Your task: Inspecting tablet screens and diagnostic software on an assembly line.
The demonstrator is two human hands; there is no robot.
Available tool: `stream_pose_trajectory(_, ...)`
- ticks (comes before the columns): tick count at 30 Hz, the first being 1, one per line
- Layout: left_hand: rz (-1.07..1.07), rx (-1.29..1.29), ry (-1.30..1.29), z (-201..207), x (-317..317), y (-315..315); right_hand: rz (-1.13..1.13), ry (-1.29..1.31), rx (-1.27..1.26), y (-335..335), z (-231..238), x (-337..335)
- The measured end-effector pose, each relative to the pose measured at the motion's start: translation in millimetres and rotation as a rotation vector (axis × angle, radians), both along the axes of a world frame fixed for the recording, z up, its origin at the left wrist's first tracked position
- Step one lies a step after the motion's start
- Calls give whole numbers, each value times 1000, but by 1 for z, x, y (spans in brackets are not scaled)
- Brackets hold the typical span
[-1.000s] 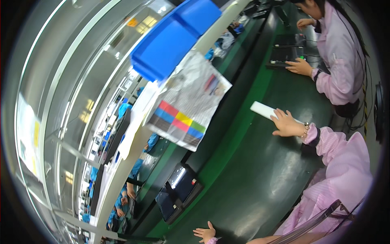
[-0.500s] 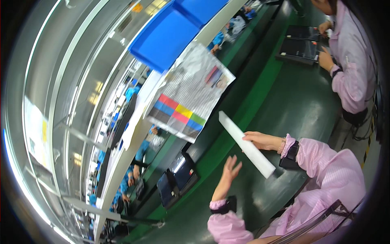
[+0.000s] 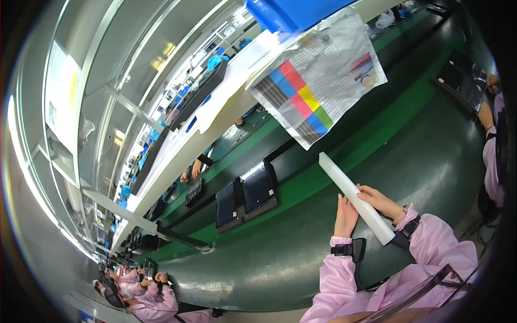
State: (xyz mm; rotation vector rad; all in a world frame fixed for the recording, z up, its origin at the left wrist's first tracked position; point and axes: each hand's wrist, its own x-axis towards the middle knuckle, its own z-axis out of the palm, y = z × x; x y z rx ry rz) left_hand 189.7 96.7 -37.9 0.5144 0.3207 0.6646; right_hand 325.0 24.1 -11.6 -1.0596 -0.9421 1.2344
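A long white slab (image 3: 353, 196) is tilted above the dark green work surface (image 3: 269, 258). My right hand (image 3: 381, 202) grips its right side near the lower end. My left hand (image 3: 344, 216) presses against its left side with the fingers straight, holding it from the other edge. Both forearms wear pink sleeves, and a black strap sits on each wrist. The slab's lower end lies over my right wrist.
Two dark flat devices (image 3: 246, 195) lie on the green belt to the left of my hands. A printed sheet with coloured blocks (image 3: 318, 89) hangs from the shelf above, under blue bins (image 3: 291, 12). A co-worker's arm (image 3: 489, 140) rests by another dark device (image 3: 460, 81) at right. More people in pink (image 3: 145, 293) sit at lower left.
My left hand came up from the surface and closed in against the slab. The slab has swung closer, held between both hands, and my view has tilted further.
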Motion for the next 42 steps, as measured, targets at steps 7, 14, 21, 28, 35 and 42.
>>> stream_pose_trajectory(7,12,232,82,-4,6,-5,57,-405,-12,-9,8,-4)
stream_pose_trajectory(14,30,131,68,19,6,-4,-26,-586,201,-8,31,-1)
stream_pose_trajectory(21,-4,248,118,21,14,-23,175,-404,482,-81,170,20)
stream_pose_trajectory(28,-92,200,155,16,0,-12,350,-440,1105,-129,246,-10)
stream_pose_trajectory(35,-6,115,162,9,4,-7,32,-379,1581,-109,249,-40)
stream_pose_trajectory(42,39,110,147,4,4,-2,39,-349,1587,-112,254,-41)
